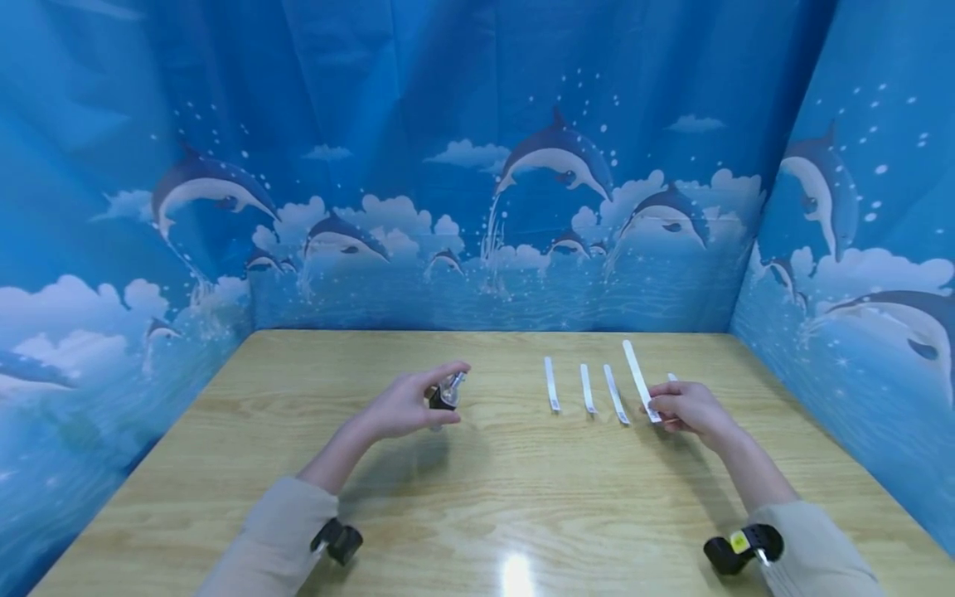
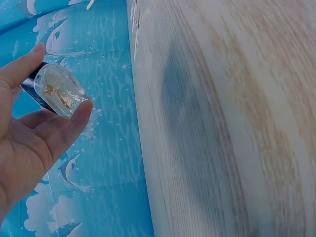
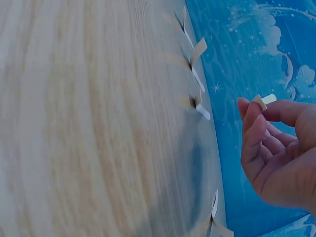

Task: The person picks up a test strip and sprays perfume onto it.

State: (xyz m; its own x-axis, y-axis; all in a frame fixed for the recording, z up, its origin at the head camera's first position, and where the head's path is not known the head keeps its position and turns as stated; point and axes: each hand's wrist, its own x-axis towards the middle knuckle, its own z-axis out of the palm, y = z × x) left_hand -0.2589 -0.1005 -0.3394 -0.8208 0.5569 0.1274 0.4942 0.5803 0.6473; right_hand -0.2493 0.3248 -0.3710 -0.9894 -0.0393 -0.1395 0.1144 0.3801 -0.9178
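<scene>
My left hand (image 1: 403,406) holds a small glass bottle (image 1: 445,395) above the table, between the thumb on one side and fingers on the other. In the left wrist view, the bottle (image 2: 61,91) is clear with a black side, and gold-coloured bits show through the glass. Over the table's right part, my right hand (image 1: 694,410) pinches a white paper strip (image 1: 638,377) near its lower end, with the strip slanting up and away. The right wrist view shows the pinched strip's end (image 3: 260,102) between thumb and fingertips.
Left of the right hand, white strips lie apart on the wooden table (image 1: 477,497): a left one (image 1: 551,384), a middle one (image 1: 588,388) and a right one (image 1: 616,394). Another strip (image 1: 672,377) is partly hidden behind that hand. A dolphin-printed curtain (image 1: 448,207) surrounds the table.
</scene>
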